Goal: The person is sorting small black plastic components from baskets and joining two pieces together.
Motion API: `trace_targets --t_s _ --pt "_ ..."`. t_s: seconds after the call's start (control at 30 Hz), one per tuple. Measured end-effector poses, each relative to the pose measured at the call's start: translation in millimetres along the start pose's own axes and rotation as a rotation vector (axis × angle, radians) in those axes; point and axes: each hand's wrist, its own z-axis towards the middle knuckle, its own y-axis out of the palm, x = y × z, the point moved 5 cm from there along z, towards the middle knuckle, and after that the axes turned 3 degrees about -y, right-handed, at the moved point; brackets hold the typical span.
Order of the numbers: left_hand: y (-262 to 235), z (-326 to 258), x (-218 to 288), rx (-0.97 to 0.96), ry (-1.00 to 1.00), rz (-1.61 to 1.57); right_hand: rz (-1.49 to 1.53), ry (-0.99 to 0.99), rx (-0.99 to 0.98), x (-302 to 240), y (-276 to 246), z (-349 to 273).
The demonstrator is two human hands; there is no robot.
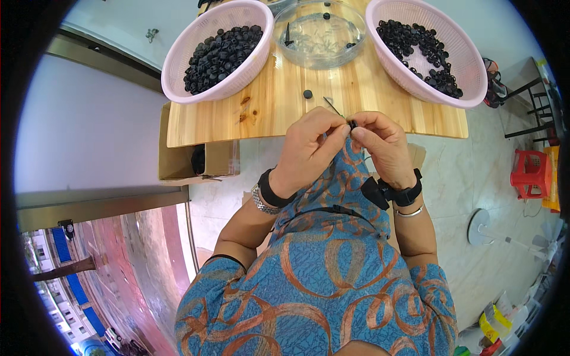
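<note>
Black small part (352,124) being pinched between 2 hands.
Left hand (309,148) and right hand (383,145) are gripping it narrowly; pink baskets (178,59) sitting at 11 and 1 o'clock.

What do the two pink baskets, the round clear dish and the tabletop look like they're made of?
Left pink basket and right pink basket: likely moulded plastic, matte, with fine perforated mesh walls. Clear dish: transparent, glossy, glass or plastic, can't tell. Tabletop: pale wood, with visible grain, knots and joined boards.

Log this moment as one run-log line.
left hand: pinching thin pin | right hand: pinching small black cap | hands: meeting above wooden table
</note>
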Motion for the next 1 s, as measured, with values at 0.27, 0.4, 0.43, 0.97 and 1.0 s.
trace_targets --t_s 0.27,0.4,0.43,0.97,1.0 --pt "-23.2 -9.8 -2.0 0.096 -0.043 -0.109 0.383 -0.058 0.043 -5.3 -8.6 0.9" --pt "-50.0 -12.9 -16.4 0.165 -0.014 0.059 0.25 0.018 0.025 0.6 -12.7 -2.6" --pt "-54.1 -13.8 -18.2 0.177 -0.006 0.108 0.201 0.044 0.037 3.0 -12.6 -3.1" --pt "-103.7 -4.1 -57.6 0.315 0.069 0.883 -0.935 -0.27 0.016 -0.5 -5.2 58.4" --pt "-98.4 -3.8 -51.5 0.316 0.065 0.882 -0.896 -0.256 0.027 -4.5 -5.1 57.7"
